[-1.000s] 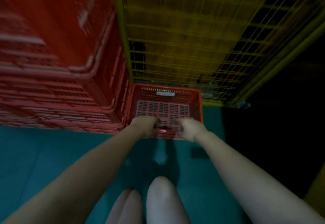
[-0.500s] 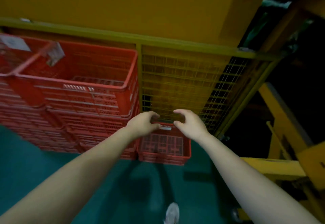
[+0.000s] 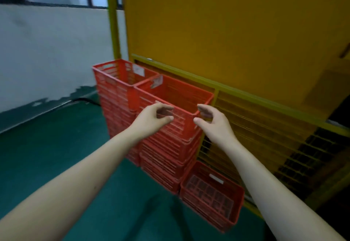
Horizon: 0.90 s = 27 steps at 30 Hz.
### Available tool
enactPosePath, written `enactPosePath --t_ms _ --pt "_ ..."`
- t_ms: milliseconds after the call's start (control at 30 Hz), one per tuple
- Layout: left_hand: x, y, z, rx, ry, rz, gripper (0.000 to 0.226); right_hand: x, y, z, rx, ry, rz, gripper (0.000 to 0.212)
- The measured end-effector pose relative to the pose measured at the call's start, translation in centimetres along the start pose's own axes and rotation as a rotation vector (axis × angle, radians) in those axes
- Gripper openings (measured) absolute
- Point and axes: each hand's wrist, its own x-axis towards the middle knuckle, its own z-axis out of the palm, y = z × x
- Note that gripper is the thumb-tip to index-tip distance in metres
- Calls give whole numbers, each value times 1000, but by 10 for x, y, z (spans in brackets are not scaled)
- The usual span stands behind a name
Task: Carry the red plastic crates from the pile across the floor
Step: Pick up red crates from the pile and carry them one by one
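Reaching forward side by side, the left hand [image 3: 153, 119] and right hand [image 3: 212, 121] have their fingers and thumbs curved apart like loose claws, and neither grips anything. Just beyond the fingertips, spanning the gap between the two hands, is the near rim of the top red crate [image 3: 180, 93]. It is a rectangular tub of hard plastic with slotted, ribbed walls and a thick flat lip. Whether either hand touches it is unclear.

That crate caps a tall nested stack [image 3: 166, 155] directly below the hands, its layered rims forming tight horizontal ridges. A second stack [image 3: 113, 89] of the same crates stands touching it, beyond and outside the left hand. Below the right forearm a single low crate [image 3: 212, 193] sits on the smooth green floor [image 3: 56, 146], showing a gridded base and a white label [image 3: 216, 178].

Past the right hand runs a yellow wire-mesh panel [image 3: 265, 146], with a flat yellow sheet [image 3: 227, 32] above it. A scuffed white wall [image 3: 47, 51] lies far outside the left hand.
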Motion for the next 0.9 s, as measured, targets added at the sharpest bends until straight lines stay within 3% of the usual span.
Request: enactPosePath --t_ms 467,900 --pt "-318 -35 -233 92 730 -399 34 -82 -233 229 129 -600 -531 55" --pt "-669 -88 -438 264 1128 -721 37 -304 -505 500 267 -1044 -864 58"
